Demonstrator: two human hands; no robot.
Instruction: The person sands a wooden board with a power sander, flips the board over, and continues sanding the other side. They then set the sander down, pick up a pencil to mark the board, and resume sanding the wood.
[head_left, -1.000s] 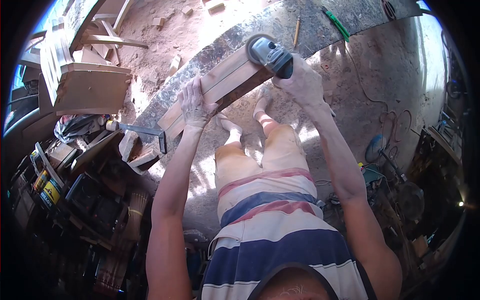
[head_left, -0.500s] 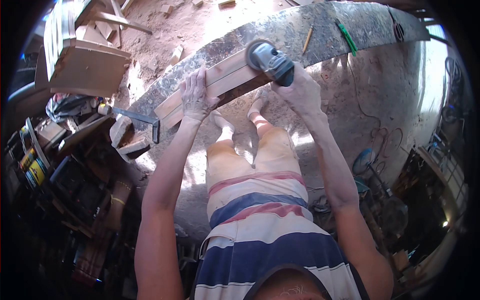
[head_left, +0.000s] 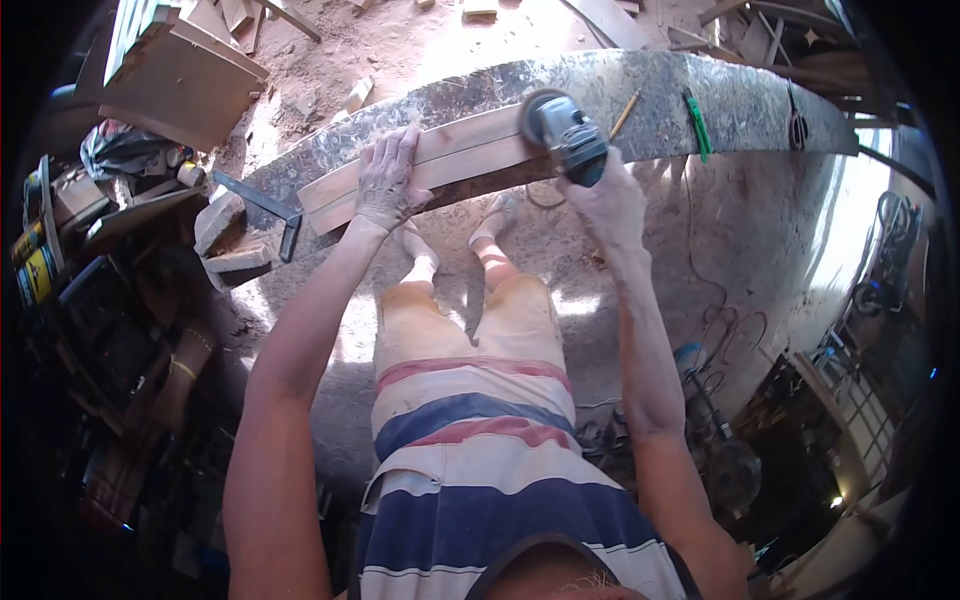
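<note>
Two long pale wooden pieces (head_left: 465,145) lie side by side on a dusty workbench (head_left: 650,75). Near their left end my left hand (head_left: 390,180) grips them, fingers over the top and thumb toward the near edge. My right hand (head_left: 608,200) is closed around the rear body of an angle grinder (head_left: 578,135). The grinder's round disc (head_left: 545,118) overlaps the right end of the wood, hiding that end.
A pencil (head_left: 625,114), a green tool (head_left: 697,125) and scissors (head_left: 797,128) lie along the bench's right side. At its left end rests a metal square (head_left: 260,205), beside wood blocks (head_left: 225,228). A cord (head_left: 695,240) trails across the floor, and wood scraps lie beyond the bench.
The grinder has moved to the right along the wood, away from my left hand. My left hand keeps its place on the wood. The camera view has shifted a little.
</note>
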